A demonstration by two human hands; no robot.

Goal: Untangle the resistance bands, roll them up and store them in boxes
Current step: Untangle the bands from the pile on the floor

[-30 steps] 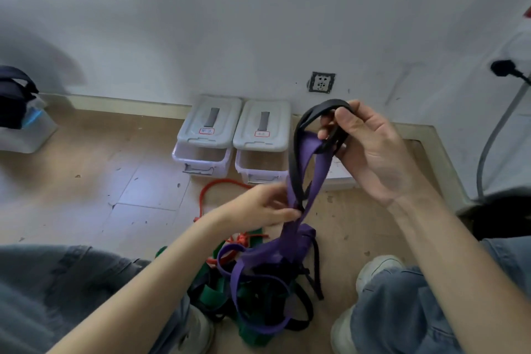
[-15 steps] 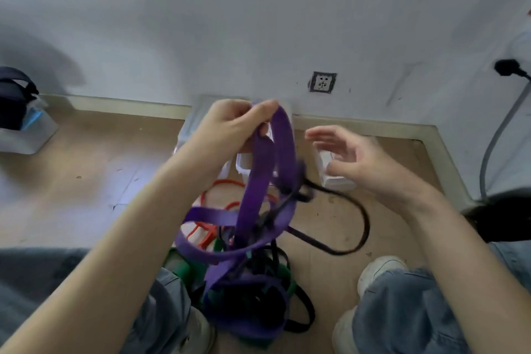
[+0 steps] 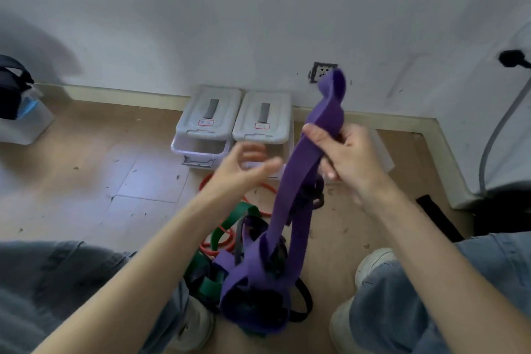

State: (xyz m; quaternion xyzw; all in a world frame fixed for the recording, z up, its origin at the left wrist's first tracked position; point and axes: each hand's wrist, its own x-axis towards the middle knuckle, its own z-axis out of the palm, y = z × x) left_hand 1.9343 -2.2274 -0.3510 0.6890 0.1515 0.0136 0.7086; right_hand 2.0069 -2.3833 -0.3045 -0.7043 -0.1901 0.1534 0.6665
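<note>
Right hand point(image 3: 349, 158) fingers gripping purple band point(image 3: 290, 198) upright, left hand point(image 3: 244, 169) fingers spread — loose, holding nothing

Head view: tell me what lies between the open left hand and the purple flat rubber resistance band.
Nothing lies between them in the head view: only a narrow gap separates the left hand from the purple flat rubber resistance band, with bare floor and a clear box behind.

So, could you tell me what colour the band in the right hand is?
Purple band, head view.
</note>
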